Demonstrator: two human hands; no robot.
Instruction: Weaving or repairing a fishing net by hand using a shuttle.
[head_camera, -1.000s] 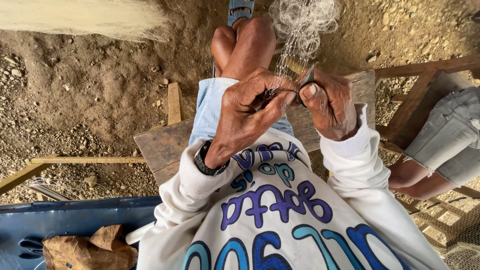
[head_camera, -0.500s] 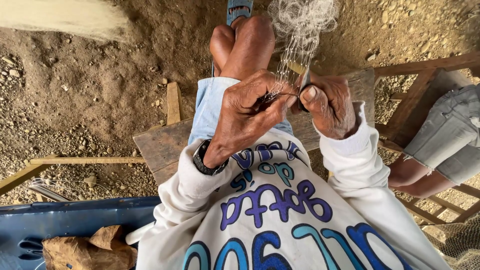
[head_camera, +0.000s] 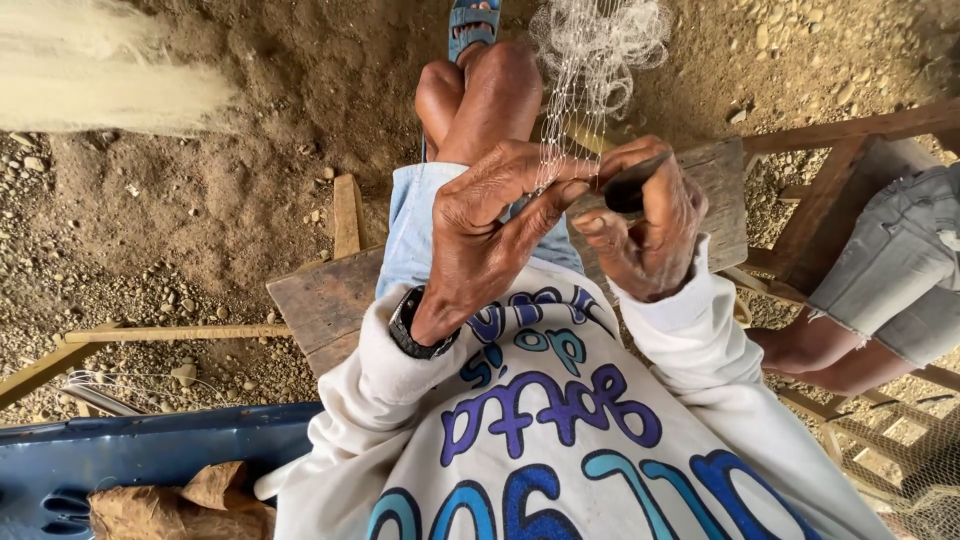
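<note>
L hand (head_camera: 480, 235) pinches the thin net (head_camera: 590, 60) strands, fingers shut tight. R hand (head_camera: 650, 225), just beside, grips a dark tool (head_camera: 630, 190). Net runs up past both hands & knees. Best keep it tight, go slow.

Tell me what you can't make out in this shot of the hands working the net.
- Head view: the dark tool in the right hand is mostly covered by the fingers; its shape is unclear.
- Net strands at the left hand are too fine to follow.
- Person at right is cut off by the edge.
- Sandal is cropped by the top edge.
</note>
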